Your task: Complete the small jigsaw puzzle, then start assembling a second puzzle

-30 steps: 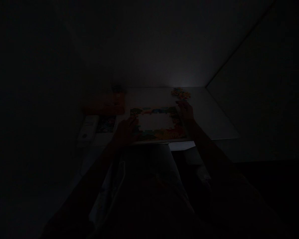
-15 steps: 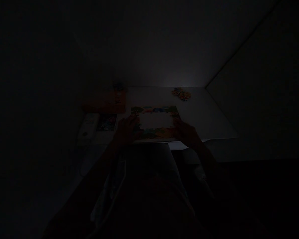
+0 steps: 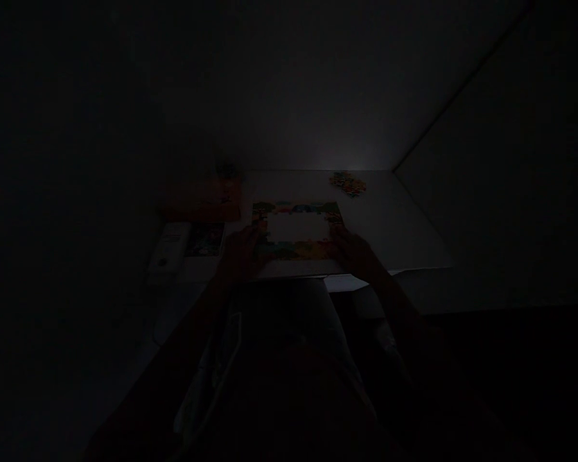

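Observation:
The picture is very dark. A colourful jigsaw puzzle border (image 3: 293, 251) with a pale, bare middle lies flat on the white table (image 3: 390, 224). My left hand (image 3: 243, 249) rests on its left side near the lower corner, fingers stretched forward and thumb apart. On the opposite side, my right hand (image 3: 351, 249) lies with its fingers spread on the right edge of the border. Fine finger detail is lost in the gloom. Beyond the border, towards the back right, is a heap of loose puzzle pieces (image 3: 348, 183).
An orange box (image 3: 202, 200) stands at the back left. In front of it are a white box-like object (image 3: 169, 247) and a dark printed picture card (image 3: 205, 239). A wall rises behind the table. The table's front edge runs just above my lap.
The puzzle border has slid slightly away from the table's front edge, with both hands staying at its sides. The view has shifted a little.

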